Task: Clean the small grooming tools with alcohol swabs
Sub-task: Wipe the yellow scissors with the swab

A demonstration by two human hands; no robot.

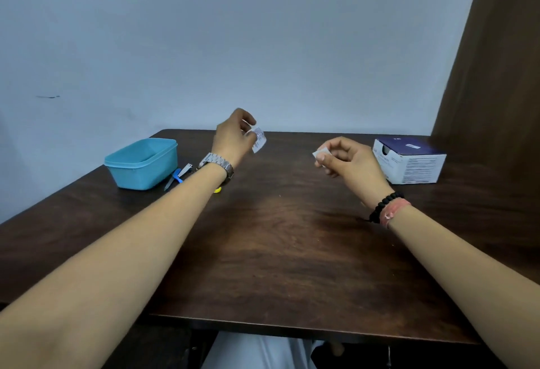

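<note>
Right hand (347,158) pinches small white swab (320,153).

a dark wooden table (277,251) stands against a plain pale blue wall (233,32); a brown curtain (496,61) hangs at right.

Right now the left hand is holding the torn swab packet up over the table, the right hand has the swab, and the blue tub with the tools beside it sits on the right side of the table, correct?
Not quite. In the head view the blue tub and the tools beside it sit on the left side of the table; the swab box is on the right. The rest holds: the left hand holds the packet, the right hand the swab.
</note>
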